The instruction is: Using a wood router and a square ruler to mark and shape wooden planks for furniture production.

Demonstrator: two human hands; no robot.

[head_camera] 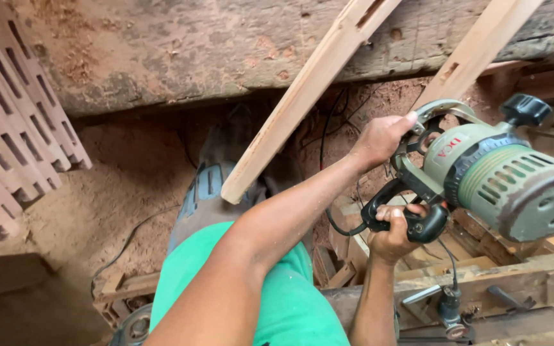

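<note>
Grey-green power router (501, 176) is held up at the right of the view, tilted, above the cluttered wooden worktop (520, 282). Right hand (395, 234) is clamped around its black handle; left hand (379, 138) grips the metal base guard. 2 pale wooden slats (302, 96) lean against a rough beam behind.

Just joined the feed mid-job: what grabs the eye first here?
The big grey-green electric router with a ribbed motor cap dominates the right side, held up in the air. The right hand grips its black handle from below, while the left hand reaches across to its metal base. Behind them, two pale wooden slats lean diagonally against a rough, worn timber beam.
</note>
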